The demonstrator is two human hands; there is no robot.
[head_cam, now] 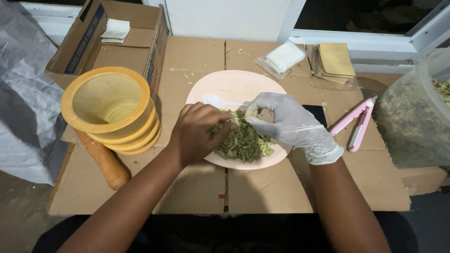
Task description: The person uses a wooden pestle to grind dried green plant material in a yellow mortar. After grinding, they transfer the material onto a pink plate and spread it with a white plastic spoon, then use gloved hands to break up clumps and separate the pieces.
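While the bare left hand (pixel 197 136) curls narrowly around the dried leaves (pixel 243 143), the gloved right hand (pixel 288 124) pinches a small tuft. Pinches are probably best kept small and low over the pink plate (pixel 234 86), so nothing spills.

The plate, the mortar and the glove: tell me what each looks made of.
Plate: likely plastic or melamine, pale pink with a smooth matte sheen; ceramic cannot be ruled out. Mortar: probably wood, yellow-orange, with turned ridges around its outside. Glove on the right hand: thin white latex or similar, wrinkled and clinging to the fingers.
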